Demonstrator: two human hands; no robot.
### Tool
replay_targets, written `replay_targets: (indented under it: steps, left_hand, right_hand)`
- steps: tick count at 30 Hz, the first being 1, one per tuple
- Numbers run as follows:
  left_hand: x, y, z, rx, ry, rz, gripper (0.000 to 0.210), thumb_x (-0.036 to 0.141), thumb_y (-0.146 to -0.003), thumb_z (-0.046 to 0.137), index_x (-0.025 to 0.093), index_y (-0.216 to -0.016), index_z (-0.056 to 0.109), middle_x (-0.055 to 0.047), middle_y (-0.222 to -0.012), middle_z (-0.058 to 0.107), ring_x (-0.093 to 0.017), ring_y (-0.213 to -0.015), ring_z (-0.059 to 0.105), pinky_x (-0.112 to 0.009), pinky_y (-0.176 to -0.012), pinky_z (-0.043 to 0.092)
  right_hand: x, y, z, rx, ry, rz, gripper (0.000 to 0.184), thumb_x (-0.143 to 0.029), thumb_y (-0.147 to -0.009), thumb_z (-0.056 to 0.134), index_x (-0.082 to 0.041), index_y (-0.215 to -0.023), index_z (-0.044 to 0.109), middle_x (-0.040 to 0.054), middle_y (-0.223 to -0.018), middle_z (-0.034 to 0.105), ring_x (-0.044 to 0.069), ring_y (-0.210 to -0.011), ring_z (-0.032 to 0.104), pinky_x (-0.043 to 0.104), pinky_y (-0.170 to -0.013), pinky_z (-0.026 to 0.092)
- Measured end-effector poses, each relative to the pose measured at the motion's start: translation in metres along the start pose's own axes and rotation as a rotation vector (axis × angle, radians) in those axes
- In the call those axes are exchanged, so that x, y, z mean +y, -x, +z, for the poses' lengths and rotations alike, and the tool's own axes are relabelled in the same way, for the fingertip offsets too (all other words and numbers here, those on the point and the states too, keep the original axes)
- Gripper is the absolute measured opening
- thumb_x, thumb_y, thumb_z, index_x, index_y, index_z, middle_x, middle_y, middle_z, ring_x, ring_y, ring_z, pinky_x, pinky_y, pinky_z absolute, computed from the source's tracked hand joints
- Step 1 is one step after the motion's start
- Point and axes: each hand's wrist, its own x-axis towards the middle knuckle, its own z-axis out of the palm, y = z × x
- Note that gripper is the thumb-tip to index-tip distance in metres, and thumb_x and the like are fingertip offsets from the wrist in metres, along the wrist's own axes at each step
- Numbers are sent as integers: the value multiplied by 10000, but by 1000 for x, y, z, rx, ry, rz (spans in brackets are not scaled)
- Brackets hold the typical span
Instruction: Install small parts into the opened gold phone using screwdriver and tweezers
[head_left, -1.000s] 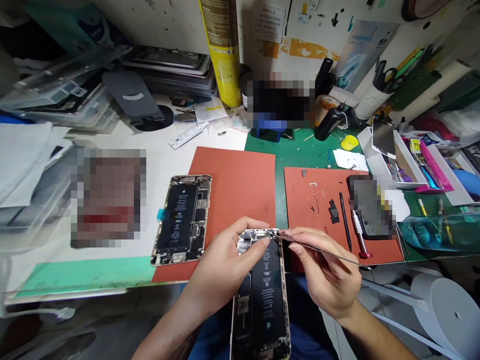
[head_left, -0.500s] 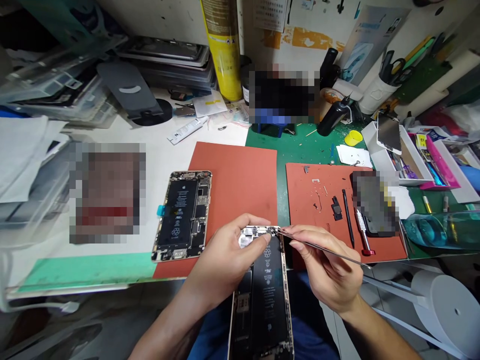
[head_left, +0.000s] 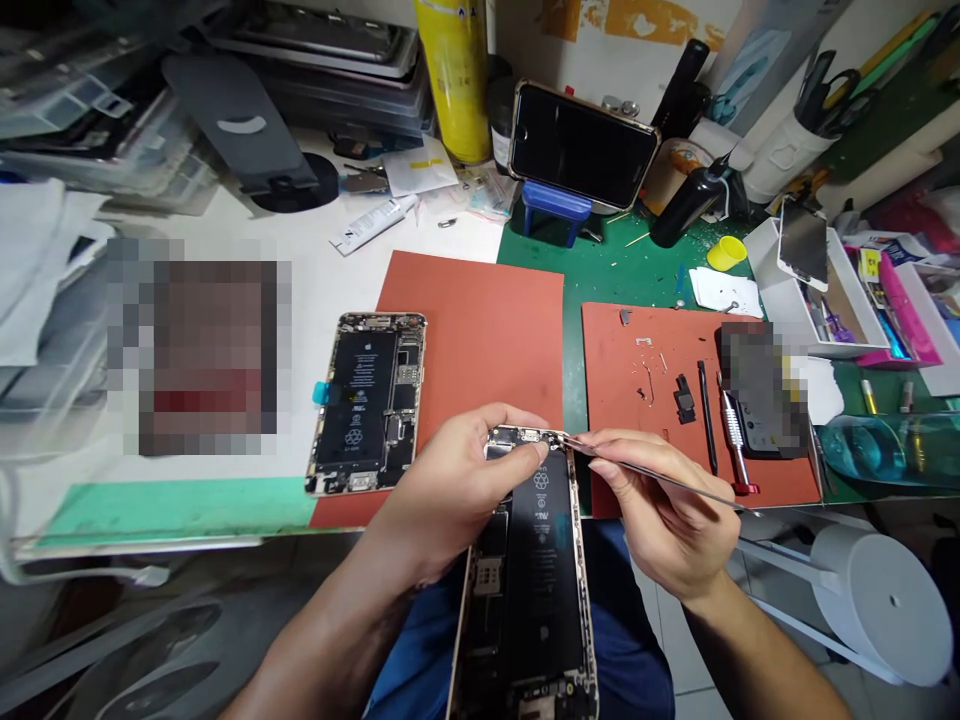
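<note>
My left hand (head_left: pixel 457 480) is closed on the top edge of an opened smartphone (head_left: pixel 540 600), its thumb pressing near the top of the inside. The phone's battery and inner boards are exposed, and its lower end runs out of view. Metal tweezers (head_left: pixel 709 492) are pinched in my right hand (head_left: pixel 671 520). Their tips meet the phone's top right corner, close to my left thumb; what lies between the tips is too small to make out. A second opened phone (head_left: pixel 364 400) lies partly on the red-brown mat (head_left: pixel 480 320), left of my hands.
On the right mat (head_left: pixel 615 400) lie small parts, a black pry stick (head_left: pixel 707 420), a screwdriver (head_left: pixel 733 440) and a partly blurred phone. Behind, a phone (head_left: pixel 585 145) rests on a blue stand (head_left: pixel 555 208). A black bottle (head_left: pixel 682 215) and tool boxes (head_left: pixel 832 330) stand farther right.
The view has tilted down slightly, so the bench appears higher. The tweezers stay at the phone's top corner, and my left thumb has shifted a little, with less bright metal showing beside it.
</note>
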Motion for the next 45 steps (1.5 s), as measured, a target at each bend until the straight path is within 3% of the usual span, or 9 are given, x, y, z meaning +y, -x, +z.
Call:
replay_targets:
  steps: [8, 15, 23, 29, 45]
  left_hand:
    - [1, -1, -1, -40, 44, -23, 398, 471, -777, 826, 157, -1012, 761, -103, -949, 809, -217, -726, 723, -327, -648, 548]
    - [-5, 3, 2, -13, -36, 48, 372, 475, -842, 778, 160, -1035, 739, -99, -980, 804, -234, -870, 728, -332, -749, 549]
    - [-8, 6, 4, -11, -88, 63, 352, 497, -886, 734, 189, -1053, 703, -43, -878, 775, -207, -786, 681, -314, -685, 517]
    - [-17, 5, 1, 7, -166, 85, 320, 501, -922, 700, 225, -1084, 705, -45, -1028, 788, -255, -993, 716, -358, -849, 539]
    - [-19, 4, 0, 0, -199, 99, 280, 499, -938, 669, 253, -1066, 712, -37, -1071, 795, -262, -1039, 716, -369, -894, 537]
  right_hand:
    - [0, 1, 0, -6, -11, 19, 413, 21, -947, 717, -266, -1238, 772, 49, -1095, 846, 236, -1022, 829, 429, -886, 728]
    - [3, 4, -1, -13, -29, -27, 458, 65, -928, 711, -246, -1261, 759, 52, -1101, 839, 209, -1038, 824, 382, -906, 721]
    - [3, 7, -4, -17, -25, -87, 458, 96, -915, 689, -176, -1279, 744, 85, -1143, 831, 208, -1079, 818, 354, -952, 710]
    - [2, 6, -5, -8, -27, -78, 425, 84, -924, 674, -175, -1253, 747, 79, -1128, 830, 200, -1066, 821, 335, -956, 709]
    - [3, 7, -4, 2, -20, -47, 423, 76, -927, 672, -191, -1245, 753, 67, -1133, 838, 194, -1057, 826, 321, -952, 714]
